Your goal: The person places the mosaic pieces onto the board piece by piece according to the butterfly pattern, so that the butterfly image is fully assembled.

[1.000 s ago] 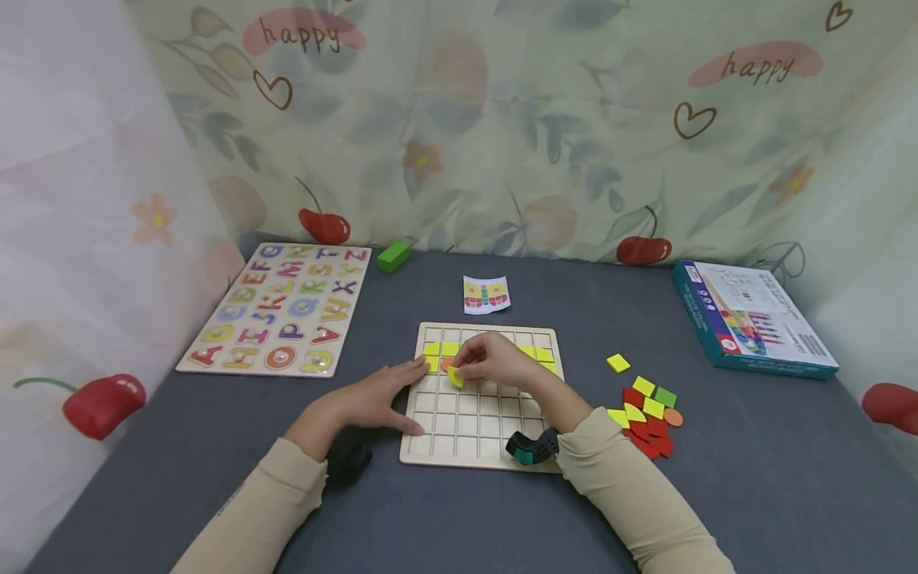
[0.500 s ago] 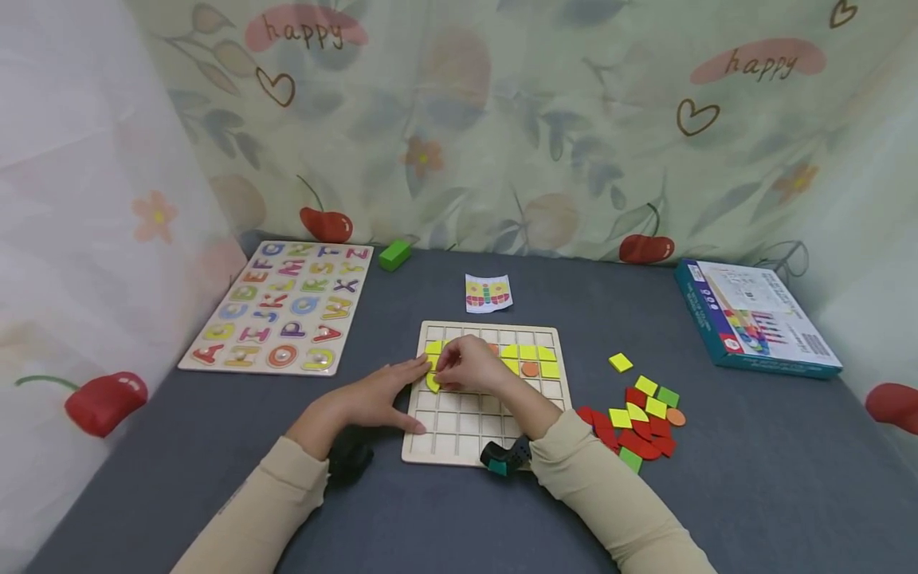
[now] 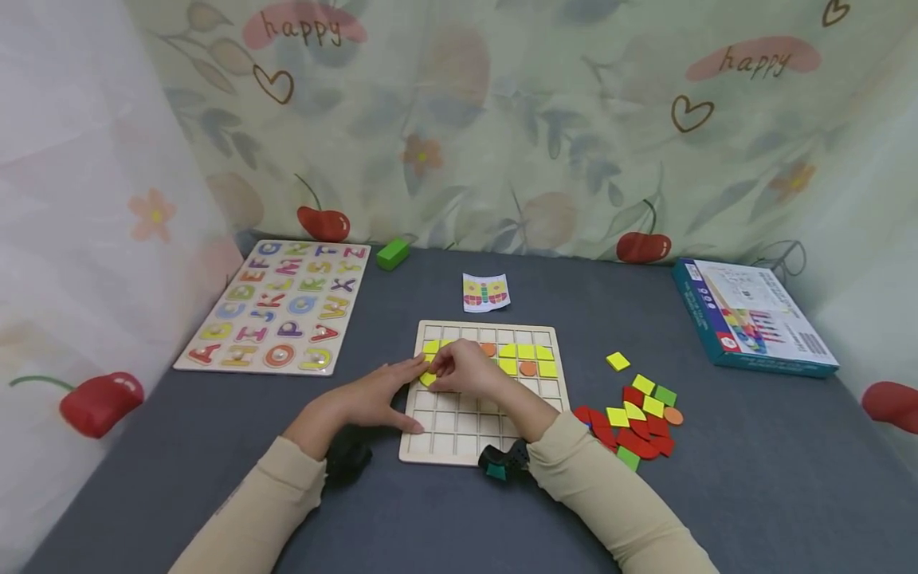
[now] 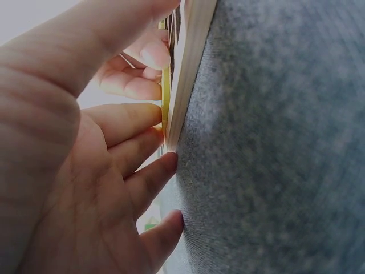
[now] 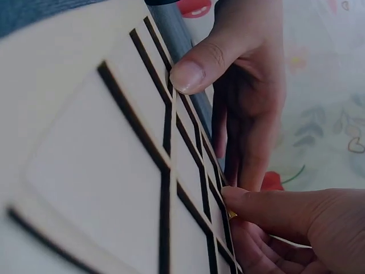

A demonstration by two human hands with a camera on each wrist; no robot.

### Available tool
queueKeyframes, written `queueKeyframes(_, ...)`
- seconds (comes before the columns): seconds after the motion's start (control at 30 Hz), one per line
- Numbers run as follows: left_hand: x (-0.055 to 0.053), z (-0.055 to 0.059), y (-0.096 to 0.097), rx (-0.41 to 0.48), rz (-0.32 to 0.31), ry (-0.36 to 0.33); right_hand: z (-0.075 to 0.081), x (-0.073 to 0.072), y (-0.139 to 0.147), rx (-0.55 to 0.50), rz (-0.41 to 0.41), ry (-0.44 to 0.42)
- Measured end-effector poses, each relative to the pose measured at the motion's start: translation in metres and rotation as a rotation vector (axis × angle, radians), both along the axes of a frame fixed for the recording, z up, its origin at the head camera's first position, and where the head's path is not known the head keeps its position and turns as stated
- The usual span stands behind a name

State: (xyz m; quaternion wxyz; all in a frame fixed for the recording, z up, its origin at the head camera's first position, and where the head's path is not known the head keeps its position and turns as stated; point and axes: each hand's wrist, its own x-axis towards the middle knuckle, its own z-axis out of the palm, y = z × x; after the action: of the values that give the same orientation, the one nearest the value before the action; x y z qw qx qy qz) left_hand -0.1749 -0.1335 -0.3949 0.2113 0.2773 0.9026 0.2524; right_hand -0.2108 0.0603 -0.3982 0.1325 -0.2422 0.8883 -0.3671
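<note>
A wooden grid board (image 3: 459, 450) lies mid-table, with yellow tiles (image 3: 526, 351) and orange round tiles (image 3: 527, 369) in its upper rows. The right hand (image 3: 464, 368) pinches a yellow tile with a curved edge (image 3: 427, 379) at the board's left side, low over a cell below the yellow rows. The left hand (image 3: 366, 395) rests along the board's left edge, fingers straight and thumb near the lower corner. In the left wrist view, its fingertips touch the board's side and a thin yellow edge (image 4: 166, 100). The right wrist view mostly hides the pinched tile behind the fingers.
Loose red, yellow, green and orange tiles (image 3: 638, 444) lie right of the board. A butterfly pattern card (image 3: 484, 293) sits behind it. An alphabet puzzle (image 3: 268, 307) and a green block (image 3: 393, 254) stand back left, a flat box (image 3: 760, 319) back right.
The right hand has moved left across the board with the yellow tile, which now sits lower at the left column. The left hand has stayed in place.
</note>
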Motion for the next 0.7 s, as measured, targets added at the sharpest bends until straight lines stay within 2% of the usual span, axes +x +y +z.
queueKeyframes(0.2,-0.001,0.0,0.0,-0.009,0.007,0.006,0.003,0.0,0.009,-0.035,0.018,-0.029)
queueKeyframes(0.4,-0.002,-0.001,0.0,-0.017,0.022,-0.002,0.008,0.001,0.037,-0.091,0.038,-0.065)
queueKeyframes(0.53,-0.001,-0.001,0.002,-0.03,0.034,-0.016,0.013,0.005,0.065,-0.118,0.01,-0.071)
queueKeyframes(0.7,-0.001,-0.001,0.004,-0.045,0.04,-0.019,0.017,0.007,0.104,-0.121,-0.071,-0.071)
